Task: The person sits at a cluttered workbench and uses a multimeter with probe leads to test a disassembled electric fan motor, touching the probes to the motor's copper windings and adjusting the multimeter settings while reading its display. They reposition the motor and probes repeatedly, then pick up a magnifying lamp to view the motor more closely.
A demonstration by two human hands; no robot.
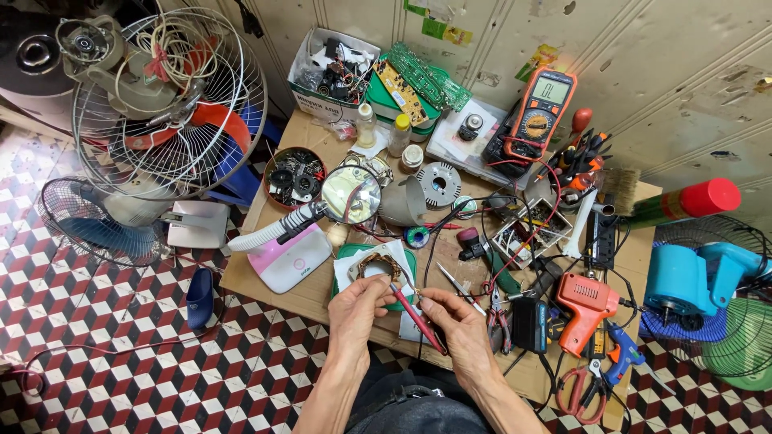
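white cardboard box [310, 76], back-left | orange multimeter's grey screen [553, 91], back-right

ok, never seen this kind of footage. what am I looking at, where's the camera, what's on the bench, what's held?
There is no machine here: a person works with two bare hands, and the single picture comes from a camera worn on their head, looking down.

The left hand steadies a round copper-wound motor coil lying on white paper over a green lid. The right hand holds a red probe with its tip at the coil.

The wooden bench is crowded: a magnifying glass on a flexible neck, an orange multimeter, an orange soldering gun, a blue glue gun, red-handled scissors, pliers and a round tin of small parts. Fan cages stand to the left on the patterned floor.
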